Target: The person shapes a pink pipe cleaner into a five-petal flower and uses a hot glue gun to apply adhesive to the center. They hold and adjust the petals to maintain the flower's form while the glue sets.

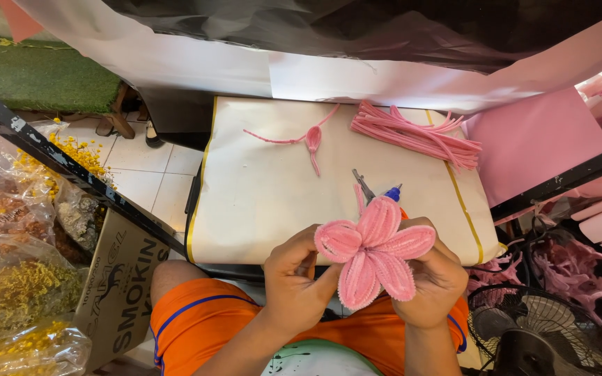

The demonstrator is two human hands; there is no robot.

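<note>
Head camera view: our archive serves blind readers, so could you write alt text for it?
Seen from above, a left hand and a right hand together hold a pink pipe-cleaner flower over a cream work board. On the board lie a single finished petal, a bundle of pink pipe cleaners and pliers.
</note>
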